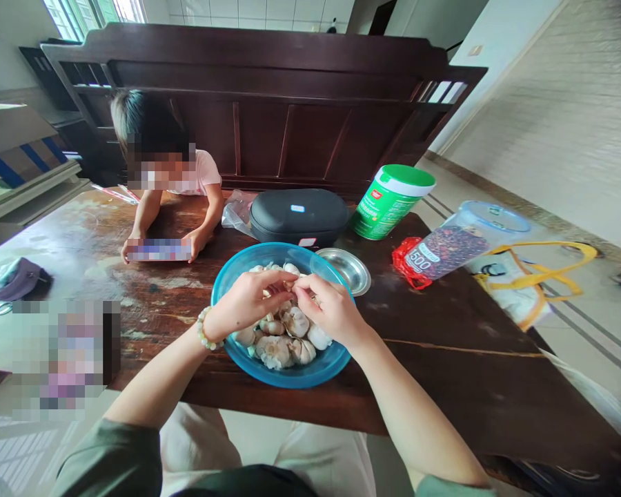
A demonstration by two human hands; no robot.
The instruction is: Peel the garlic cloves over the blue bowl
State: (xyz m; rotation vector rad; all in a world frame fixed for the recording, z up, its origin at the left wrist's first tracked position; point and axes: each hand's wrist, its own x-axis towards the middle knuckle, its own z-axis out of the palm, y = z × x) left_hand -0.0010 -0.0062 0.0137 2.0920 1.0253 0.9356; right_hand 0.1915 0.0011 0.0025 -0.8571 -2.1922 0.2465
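A blue plastic bowl full of garlic bulbs stands in front of me on the dark wooden table. Above the garlic, my left hand and my right hand meet at the fingertips. Both are closed in a pinch on a small piece of garlic, mostly hidden by the fingers. A beaded bracelet circles my left wrist. Just behind the bowl's right rim sits a shallow metal dish, partly covered by the bowl.
A black zip case, a green canister and a tilted clear jar line the table's far side. Across the table at left, a person holds a phone-like device. A cap lies far left. A wooden bench back rises behind.
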